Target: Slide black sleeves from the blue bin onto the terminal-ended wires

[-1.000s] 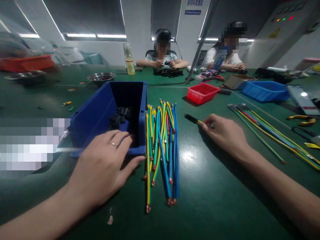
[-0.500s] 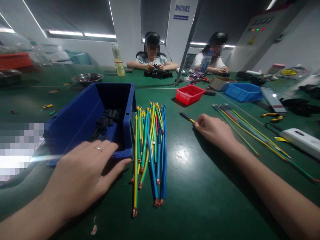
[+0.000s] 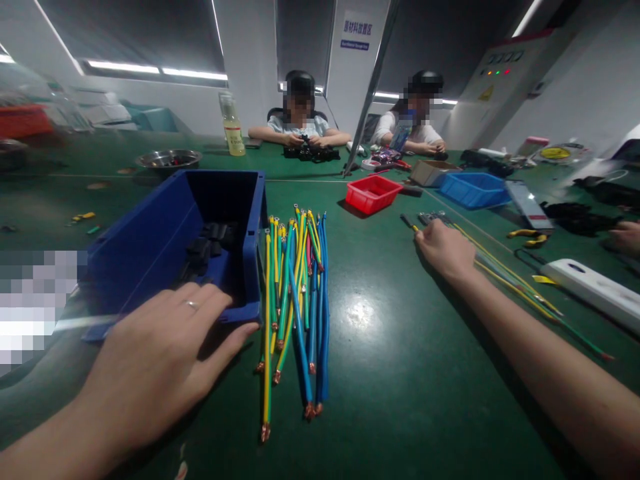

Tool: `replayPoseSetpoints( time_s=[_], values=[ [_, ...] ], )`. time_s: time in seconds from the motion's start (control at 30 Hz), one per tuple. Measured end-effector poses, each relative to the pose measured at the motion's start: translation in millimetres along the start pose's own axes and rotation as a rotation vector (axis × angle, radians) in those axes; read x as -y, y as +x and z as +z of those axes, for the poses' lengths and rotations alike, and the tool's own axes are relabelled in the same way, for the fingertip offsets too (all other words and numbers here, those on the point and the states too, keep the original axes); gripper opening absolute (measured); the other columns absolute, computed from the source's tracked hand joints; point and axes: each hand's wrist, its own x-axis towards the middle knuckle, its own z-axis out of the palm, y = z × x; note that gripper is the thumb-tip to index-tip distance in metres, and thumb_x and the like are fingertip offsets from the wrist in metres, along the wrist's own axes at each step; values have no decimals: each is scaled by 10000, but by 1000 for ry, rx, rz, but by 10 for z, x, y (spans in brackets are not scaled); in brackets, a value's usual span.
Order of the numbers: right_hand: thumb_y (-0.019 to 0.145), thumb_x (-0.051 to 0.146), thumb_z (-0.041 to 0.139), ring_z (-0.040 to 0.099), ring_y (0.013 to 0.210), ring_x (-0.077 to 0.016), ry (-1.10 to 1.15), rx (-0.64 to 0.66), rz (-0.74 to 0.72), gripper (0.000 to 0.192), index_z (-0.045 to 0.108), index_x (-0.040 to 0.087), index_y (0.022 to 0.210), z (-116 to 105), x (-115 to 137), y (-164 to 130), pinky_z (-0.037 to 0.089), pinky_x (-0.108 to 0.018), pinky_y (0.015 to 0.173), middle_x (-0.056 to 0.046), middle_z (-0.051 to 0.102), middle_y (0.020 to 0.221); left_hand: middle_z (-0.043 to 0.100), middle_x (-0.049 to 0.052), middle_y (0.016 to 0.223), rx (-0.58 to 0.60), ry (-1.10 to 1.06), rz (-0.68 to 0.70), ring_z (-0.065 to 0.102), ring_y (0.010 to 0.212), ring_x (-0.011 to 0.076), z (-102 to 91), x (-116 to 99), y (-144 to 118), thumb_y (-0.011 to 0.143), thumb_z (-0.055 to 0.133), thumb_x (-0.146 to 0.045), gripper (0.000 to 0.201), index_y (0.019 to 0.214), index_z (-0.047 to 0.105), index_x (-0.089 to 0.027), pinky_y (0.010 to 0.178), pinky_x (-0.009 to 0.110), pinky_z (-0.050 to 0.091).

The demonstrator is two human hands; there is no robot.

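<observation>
My left hand (image 3: 160, 353) grips the front lip of a dark blue bin (image 3: 143, 233), fingers over the rim and thumb outside. Inside the bin lie small black pieces (image 3: 213, 240). Just right of it, several yellow-green, blue and red wires (image 3: 295, 300) lie lengthwise, their near ends bare copper and many far ends with metal lugs. My right hand (image 3: 445, 250) is closed on a thin yellow piece with a black end (image 3: 409, 221); its rest is hidden. Beside and partly beneath that hand lies a second group of wires (image 3: 525, 289).
A red tray (image 3: 373, 193) and a light blue tray (image 3: 473, 189) stand further back. At the right are a white power strip (image 3: 595, 287), yellow-black pliers (image 3: 530, 237) and a phone (image 3: 529, 203). Two people sit across the table. Another person's hand (image 3: 625, 237) shows at the right edge.
My right hand has moved right with the thin yellow piece, to the second group of wires. My left hand stays on the bin's lip. The view has shifted slightly.
</observation>
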Motion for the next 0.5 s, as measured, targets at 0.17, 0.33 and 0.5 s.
replayPoseSetpoints(
  time_s=[0.17, 0.33, 0.5],
  values=[
    [936, 425, 440, 668, 818, -325, -12, -70, 33, 407, 688, 115, 1026, 62, -136, 107, 421, -381, 679, -248, 695, 938, 640, 61, 868, 13, -14, -30, 575, 742, 259, 31, 2, -51, 991, 417, -532, 339, 976, 573, -232, 641, 385, 413],
    [955, 490, 390, 627, 654, -223, -8, -107, -79, 509, 719, 104, 1003, 9, -306, 74, 355, -315, 578, -231, 687, 834, 618, 35, 879, 21, -24, -74, 576, 765, 257, 28, -36, -61, 1014, 397, -477, 290, 1019, 569, -243, 677, 397, 427],
    [955, 515, 370, 535, 527, -144, 3, -112, -156, 562, 738, 92, 993, -85, -399, 45, 301, -282, 507, -208, 669, 764, 615, 34, 875, 15, -44, -61, 572, 764, 253, 35, -12, -49, 1001, 442, -489, 270, 1025, 559, -246, 675, 393, 420]
  ],
)
